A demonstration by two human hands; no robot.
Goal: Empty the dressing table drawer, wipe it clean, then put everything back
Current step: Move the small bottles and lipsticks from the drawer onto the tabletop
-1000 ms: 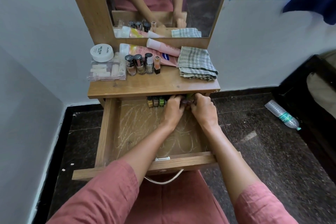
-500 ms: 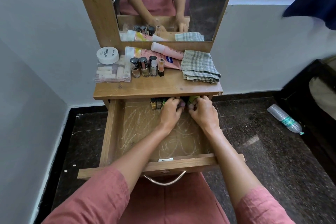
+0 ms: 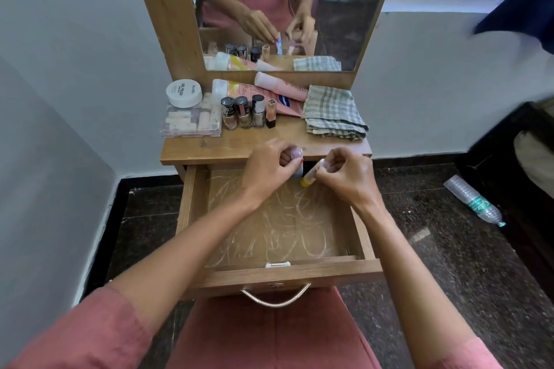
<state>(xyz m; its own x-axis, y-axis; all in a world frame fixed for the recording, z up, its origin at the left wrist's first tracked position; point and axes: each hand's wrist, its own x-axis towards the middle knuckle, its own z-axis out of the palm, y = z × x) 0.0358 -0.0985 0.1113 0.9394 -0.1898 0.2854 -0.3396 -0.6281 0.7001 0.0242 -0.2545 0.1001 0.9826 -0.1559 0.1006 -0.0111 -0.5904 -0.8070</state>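
Note:
The wooden drawer (image 3: 192,219) stands pulled out below the dressing table top (image 3: 239,145); its scratched floor is bare where I can see it. My left hand (image 3: 266,169) grips small nail polish bottles (image 3: 295,156) above the drawer's back edge. My right hand (image 3: 344,177) grips more small bottles, one with a yellow end (image 3: 308,180) sticking out. Both hands hover at the table top's front edge. On the top stand three silver-capped bottles (image 3: 244,112), an orange one (image 3: 270,114), two pink tubes (image 3: 278,87), a white jar (image 3: 183,93), a clear box (image 3: 192,121) and a folded checked cloth (image 3: 332,112).
A mirror (image 3: 284,9) rises behind the table top and reflects my hands. White walls close in on the left and behind. A plastic water bottle (image 3: 473,202) lies on the dark floor at right. A pink seat (image 3: 269,335) sits under the drawer's metal handle (image 3: 275,298).
Both hands have lifted out of the drawer's back, each holding small bottles, and risen to the table top's front edge. The bottles at the drawer's back are no longer seen.

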